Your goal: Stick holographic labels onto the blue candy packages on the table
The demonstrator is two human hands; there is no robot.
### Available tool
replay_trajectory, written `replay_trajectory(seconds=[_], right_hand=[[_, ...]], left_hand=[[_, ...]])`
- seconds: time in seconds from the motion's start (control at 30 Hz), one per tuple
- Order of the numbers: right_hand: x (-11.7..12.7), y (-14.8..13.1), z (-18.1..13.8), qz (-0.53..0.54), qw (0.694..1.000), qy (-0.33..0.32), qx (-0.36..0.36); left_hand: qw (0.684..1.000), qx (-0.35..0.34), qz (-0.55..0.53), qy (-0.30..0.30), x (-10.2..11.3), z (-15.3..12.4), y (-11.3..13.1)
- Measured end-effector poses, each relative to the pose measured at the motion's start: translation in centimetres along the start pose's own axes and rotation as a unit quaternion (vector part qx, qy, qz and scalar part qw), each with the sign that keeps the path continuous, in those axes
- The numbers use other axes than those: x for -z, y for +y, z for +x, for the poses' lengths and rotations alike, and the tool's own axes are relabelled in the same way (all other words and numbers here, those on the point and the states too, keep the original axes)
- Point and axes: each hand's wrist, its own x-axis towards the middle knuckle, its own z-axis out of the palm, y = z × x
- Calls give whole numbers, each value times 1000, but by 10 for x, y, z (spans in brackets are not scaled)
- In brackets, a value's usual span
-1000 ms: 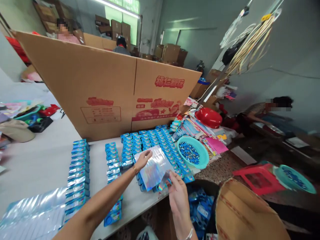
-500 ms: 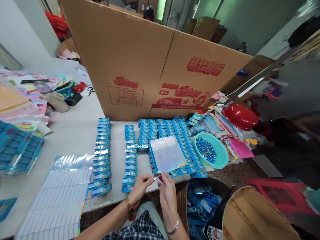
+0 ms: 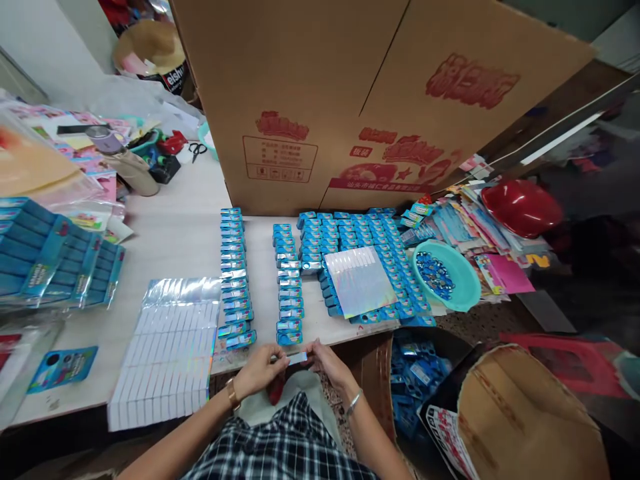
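My left hand (image 3: 260,369) and my right hand (image 3: 325,359) meet at the near table edge, both pinched on a small shiny holographic strip (image 3: 297,359) held between them over my lap. Just beyond them stand rows of small blue packets (image 3: 290,293) on the white table (image 3: 170,240). A holographic sheet (image 3: 360,280) lies on top of the packets to the right. A stack of white holographic-edged strips (image 3: 167,353) lies to the left of my hands.
A big cardboard box (image 3: 360,100) stands behind the rows. A teal bowl of blue pieces (image 3: 445,277) and a red bowl (image 3: 523,208) sit at right. Bagged blue packs (image 3: 50,260) lie at left. Boxes of blue items (image 3: 415,377) stand on the floor.
My left hand let go of the holographic sheet, which now lies on the packets. Both hands drew back to the table edge and now pinch a small strip. The view tilted down.
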Motion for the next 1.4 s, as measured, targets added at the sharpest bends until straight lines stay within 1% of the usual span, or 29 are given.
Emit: replay_trajectory(seconds=[0.07,0.13,0.2,0.27,0.33,0.43,0.47,0.53,0.6,0.67,0.77,0.87,1.1,1.4], right_hand=[[-5,4,0,-39,998,-20,35],[-9,10,2,-71,995,-23,61],[-13,16,6,-108,991,8,82],[-17,23,11,-175,976,58,113],[-24,30,19,-262,945,115,157],[-35,38,34,-381,880,193,209],[-38,40,38,-413,858,215,217],[-43,43,46,-463,822,247,220],[-46,45,52,-497,798,265,216],[-46,46,56,-516,782,273,218],[-44,47,60,-520,777,272,229],[-42,47,64,-506,786,268,232],[-39,46,68,-477,807,257,234],[-38,45,68,-482,802,252,246]], left_hand=[[1000,-1,19,0,4,-4,-4],[999,2,43,-2,6,-6,-9],[996,-2,88,5,6,-5,-15],[987,-1,158,25,4,0,-22],[967,15,247,54,2,7,-31],[926,50,363,86,-3,22,-42],[917,56,385,92,-5,28,-45],[907,59,404,100,-7,37,-50],[898,50,422,115,-9,44,-53],[885,37,445,134,-10,48,-56],[872,24,463,157,-11,51,-60],[868,22,468,165,-12,53,-60],[871,33,464,156,-11,57,-60],[875,30,459,149,-12,56,-63]])
